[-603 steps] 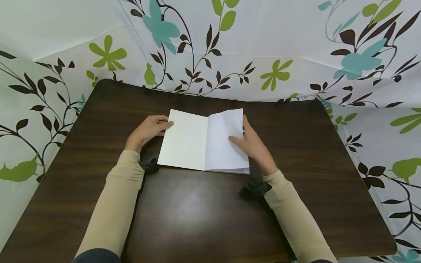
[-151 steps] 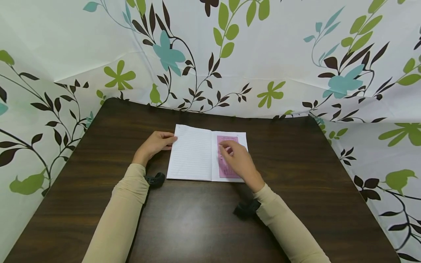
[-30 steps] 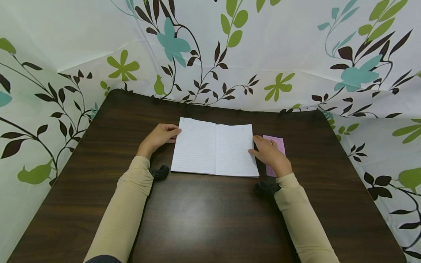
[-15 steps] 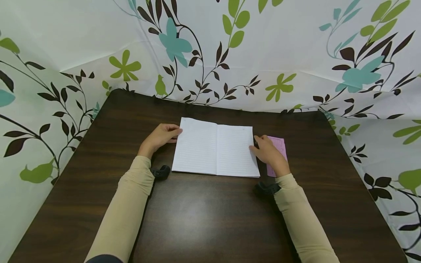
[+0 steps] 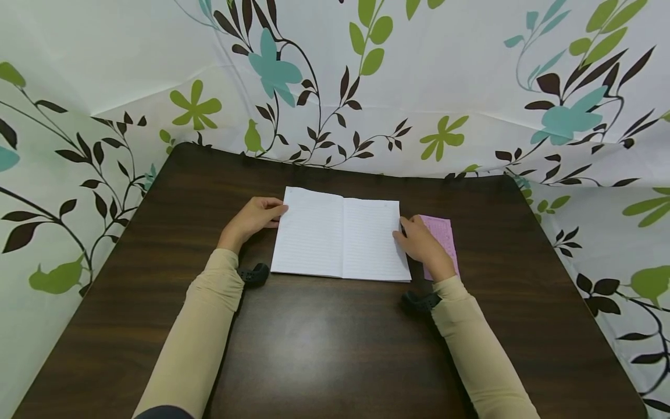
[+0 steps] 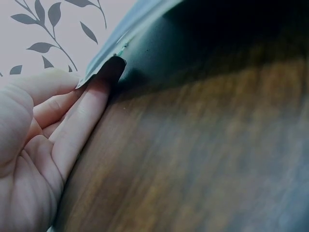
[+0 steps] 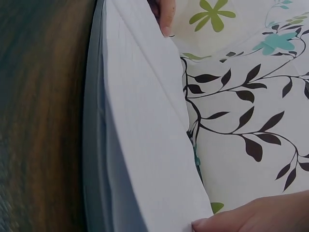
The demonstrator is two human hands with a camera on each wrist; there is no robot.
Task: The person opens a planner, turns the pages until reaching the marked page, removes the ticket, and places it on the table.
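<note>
An open notebook [image 5: 316, 235] with blank lined pages lies spread on the table. My left hand [image 5: 252, 221] pinches its left edge, the thumb on top and the other fingers underneath; the left wrist view shows this grip from below. On the opposite side my right hand [image 5: 425, 247] holds the right edge, its thumb over the page margin. In the right wrist view, loose page edges [image 7: 145, 125] fan out along the side near that thumb [image 7: 212, 223]. A pink printed slip [image 5: 442, 235] lies right of the notebook, partly hidden under the right hand and wrist.
The dark wooden table [image 5: 314, 343] carries everything. Behind it and at both sides hangs a white cloth [image 5: 398, 70] printed with leaves, flowers and birds. Black wrist bands with cameras [image 5: 255, 276] sit close to the notebook's lower corners.
Since 20 seconds ago, the notebook has gone from its inside cover to lined pages. The pink slip, on the right page 5 seconds ago, now lies on the table. Over the last second, hands barely moved.
</note>
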